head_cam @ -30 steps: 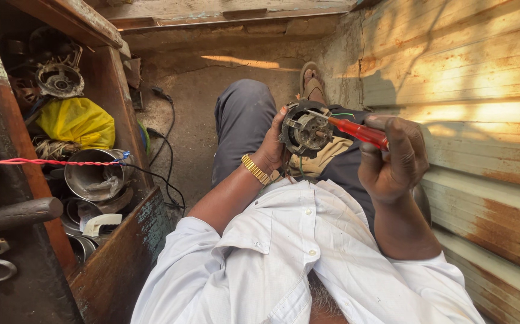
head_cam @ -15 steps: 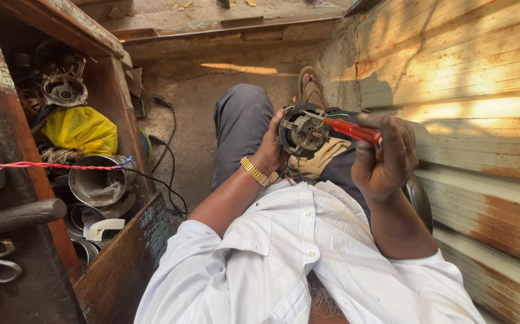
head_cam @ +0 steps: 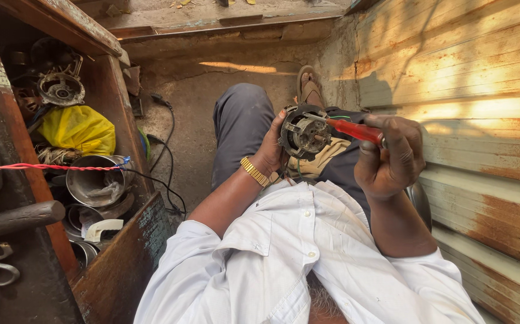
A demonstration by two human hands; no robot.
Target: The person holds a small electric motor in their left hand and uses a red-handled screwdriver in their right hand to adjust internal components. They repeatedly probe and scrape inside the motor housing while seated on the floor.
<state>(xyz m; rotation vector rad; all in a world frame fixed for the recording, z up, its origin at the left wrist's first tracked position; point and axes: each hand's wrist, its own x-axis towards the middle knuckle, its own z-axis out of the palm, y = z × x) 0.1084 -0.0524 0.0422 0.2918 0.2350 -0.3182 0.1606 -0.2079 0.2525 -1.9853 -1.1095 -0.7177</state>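
A: From the head camera, what is each hand doing?

B: The left hand point(head_cam: 270, 153) grips a small round motor part point(head_cam: 304, 132), fingers closed around its rim, held up over the lap. The right hand point(head_cam: 390, 157) is closed on a red-handled screwdriver point(head_cam: 356, 130), its tip pushed into the middle of the part, just beyond the left fingers.

A: What could go wrong?

B: I'd judge the tip could slip off and jab the left fingers, since they wrap the rim right beside it. The part is propped on nothing, so a hard push might twist it loose and drop it to the floor point(head_cam: 194, 114).

A: Anything else close by?

B: Thin wires hang under the part; the tip could snag them. The yellow bag point(head_cam: 77, 129) and metal bowl point(head_cam: 95, 180) sit well apart, off past the left hand.
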